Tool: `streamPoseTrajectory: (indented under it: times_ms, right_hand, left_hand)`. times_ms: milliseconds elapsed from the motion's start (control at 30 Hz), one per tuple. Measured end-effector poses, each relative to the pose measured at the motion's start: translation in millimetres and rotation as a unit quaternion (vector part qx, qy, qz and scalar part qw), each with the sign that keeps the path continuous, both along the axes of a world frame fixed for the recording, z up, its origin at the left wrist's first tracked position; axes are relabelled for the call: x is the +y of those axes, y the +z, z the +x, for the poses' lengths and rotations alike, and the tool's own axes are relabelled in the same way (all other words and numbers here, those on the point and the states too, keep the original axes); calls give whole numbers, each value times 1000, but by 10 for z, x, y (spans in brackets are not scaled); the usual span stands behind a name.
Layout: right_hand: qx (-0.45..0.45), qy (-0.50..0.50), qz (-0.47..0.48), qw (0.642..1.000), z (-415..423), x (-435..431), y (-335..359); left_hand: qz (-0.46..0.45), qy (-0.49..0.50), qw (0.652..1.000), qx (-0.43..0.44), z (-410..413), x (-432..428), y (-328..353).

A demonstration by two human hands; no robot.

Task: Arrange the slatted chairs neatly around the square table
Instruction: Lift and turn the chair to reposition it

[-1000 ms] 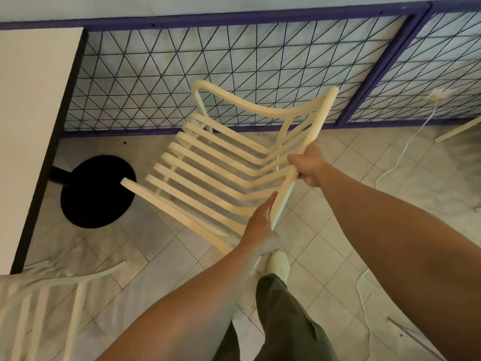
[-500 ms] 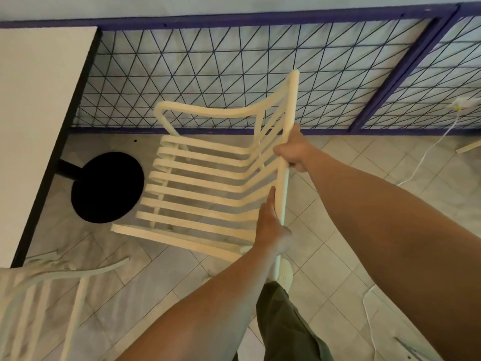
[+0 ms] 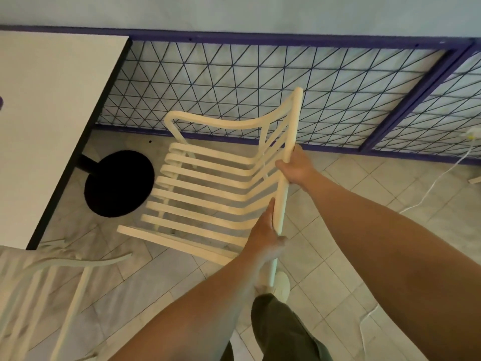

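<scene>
A cream slatted chair (image 3: 208, 188) is in the middle of the view, its seat facing the square white table (image 3: 52, 105) at the left. Both hands grip the top rail of its backrest. My right hand (image 3: 296, 168) holds the rail higher up, and my left hand (image 3: 265, 235) holds it lower down. A second cream slatted chair (image 3: 39, 295) shows partly at the bottom left, close to the table's near corner.
The table's round black base (image 3: 119, 183) sits on the tiled floor just left of the held chair. A purple-framed wire-mesh fence (image 3: 260, 87) runs along the back. A white cable (image 3: 437, 183) trails over the floor at the right. My shoe (image 3: 282, 285) is below the chair.
The chair has turned so that its backrest rail stands nearly vertical in view and its seat faces the table. Both hands kept their grip and moved with it.
</scene>
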State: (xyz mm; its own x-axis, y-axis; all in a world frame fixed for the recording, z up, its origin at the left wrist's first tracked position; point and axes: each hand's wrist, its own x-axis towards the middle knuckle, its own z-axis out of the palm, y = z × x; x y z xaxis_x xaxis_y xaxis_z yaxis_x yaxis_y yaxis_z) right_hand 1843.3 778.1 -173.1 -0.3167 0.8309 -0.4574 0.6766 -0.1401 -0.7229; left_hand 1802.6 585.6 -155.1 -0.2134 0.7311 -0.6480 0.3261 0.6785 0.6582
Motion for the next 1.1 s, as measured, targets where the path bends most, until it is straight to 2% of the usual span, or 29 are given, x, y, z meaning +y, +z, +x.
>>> streamPoseTrajectory:
  times_ms: [200,333,500,733,867,1000,1100]
  right_hand:
    - [-86,116,54,988,160,-163,322]
    - [-138,194,103,966,287,-320,511]
    - [-184,248,99,946,455,-503,651]
    - [-223,336,140,904,520,-435,727]
    - [-220,422,191,859,472,-119,712]
    - [-200,530,260,782,408,283,680]
    - [-185,603,258,732,389,507,698]
  left_hand:
    - [-22,-72,997,20,-113,10,225]
    - [-6,-105,993,46,-172,14,370]
    - [1,-143,988,54,-283,7,396]
    - [-8,-116,992,42,-379,81,386]
    - [-8,-66,996,66,-333,258,319]
    - [-28,15,995,99,-131,469,249]
    - [-63,62,987,132,86,510,198]
